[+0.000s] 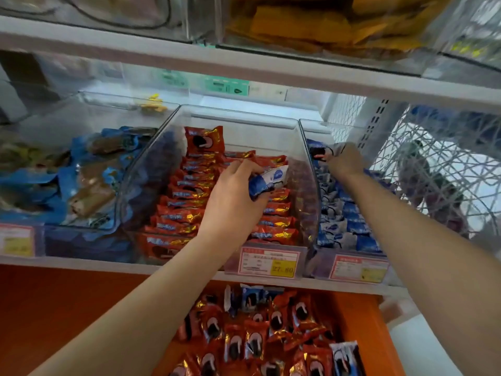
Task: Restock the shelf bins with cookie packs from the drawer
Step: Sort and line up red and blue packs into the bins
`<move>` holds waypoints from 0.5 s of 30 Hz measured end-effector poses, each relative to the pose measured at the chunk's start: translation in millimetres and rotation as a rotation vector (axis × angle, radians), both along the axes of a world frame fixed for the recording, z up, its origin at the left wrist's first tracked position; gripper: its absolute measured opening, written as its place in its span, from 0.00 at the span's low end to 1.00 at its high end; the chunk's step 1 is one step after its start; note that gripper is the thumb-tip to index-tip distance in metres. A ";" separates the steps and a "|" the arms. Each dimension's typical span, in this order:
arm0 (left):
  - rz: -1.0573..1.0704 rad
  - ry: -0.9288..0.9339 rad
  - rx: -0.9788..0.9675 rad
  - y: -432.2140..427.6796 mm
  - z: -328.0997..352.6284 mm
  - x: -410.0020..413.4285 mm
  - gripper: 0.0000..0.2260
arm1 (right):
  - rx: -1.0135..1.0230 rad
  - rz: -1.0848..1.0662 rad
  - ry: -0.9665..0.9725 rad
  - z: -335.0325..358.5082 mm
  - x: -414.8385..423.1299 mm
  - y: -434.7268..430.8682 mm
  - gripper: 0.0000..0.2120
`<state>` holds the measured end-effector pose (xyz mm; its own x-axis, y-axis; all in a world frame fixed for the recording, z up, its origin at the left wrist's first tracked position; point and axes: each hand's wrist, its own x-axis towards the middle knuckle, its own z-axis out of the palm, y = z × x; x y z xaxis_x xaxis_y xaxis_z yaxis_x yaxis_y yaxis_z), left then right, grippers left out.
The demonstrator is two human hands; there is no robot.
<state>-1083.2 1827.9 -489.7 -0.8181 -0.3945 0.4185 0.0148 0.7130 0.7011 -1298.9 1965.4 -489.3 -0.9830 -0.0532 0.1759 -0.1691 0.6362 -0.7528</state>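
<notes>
Head view. Held a blue cookie pack (268, 180) in the curled left grip (233, 202), above the middle bin (238, 115) of red packs (184, 191), long axis pointing right toward the clear dividing wall. Belonged, judging by colour, in the right bin (322, 264), just across that wall toward the shelf's right end. Reached the right grip (344, 161) to that bin's back, apparently pinching a second blue pack (315, 150); nearer the target than the left. Left more packs in the drawer (357, 316) below.
</notes>
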 end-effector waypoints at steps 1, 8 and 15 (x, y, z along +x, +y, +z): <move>0.007 -0.006 0.029 -1.2 -0.6 -0.6 0.15 | -0.027 -0.001 -0.009 1.7 -3.1 -3.0 0.07; 0.022 0.002 0.058 -4.0 -2.2 -2.8 0.14 | 0.003 0.013 -0.008 -10.2 -15.6 -19.0 0.07; 0.023 0.022 0.035 -2.8 -1.7 -3.1 0.15 | 0.056 -0.041 0.152 -9.2 -12.9 -15.5 0.13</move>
<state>-1086.3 1825.1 -491.4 -0.7994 -0.4278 0.4218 0.0145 0.6882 0.7254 -1311.8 1949.8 -498.5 -0.9468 -0.0273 0.3206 -0.2513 0.6848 -0.6840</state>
